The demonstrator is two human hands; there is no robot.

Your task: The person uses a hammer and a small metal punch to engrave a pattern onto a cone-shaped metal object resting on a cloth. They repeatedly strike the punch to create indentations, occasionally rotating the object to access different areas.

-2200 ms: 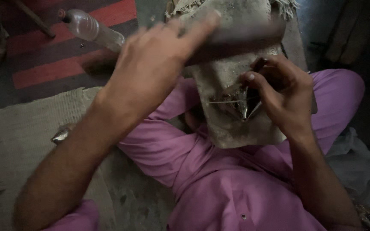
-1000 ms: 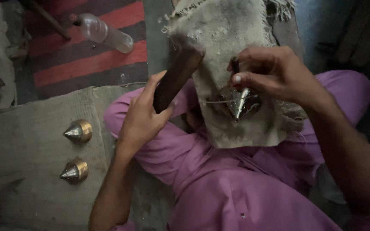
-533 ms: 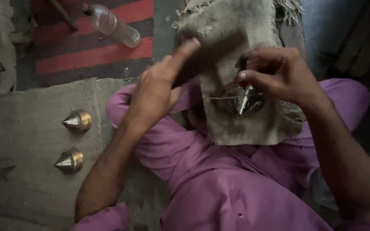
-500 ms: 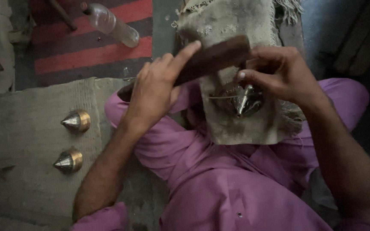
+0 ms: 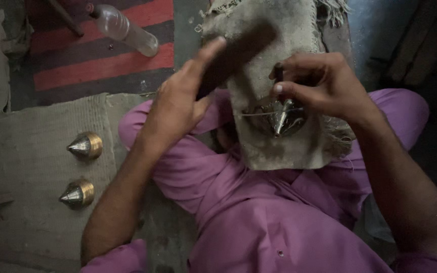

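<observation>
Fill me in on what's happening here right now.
A person in purple clothes sits cross-legged with a piece of burlap draped over the lap. The left hand grips a dark wooden block raised over the cloth. The right hand pinches a thin tool against a pointed metal cone resting on the burlap. Two more brass cones lie on the mat to the left, and a plastic bottle lies on the striped rug beyond.

Clear plastic bottle [image 5: 127,29] on striped rug [image 5: 102,71]
</observation>
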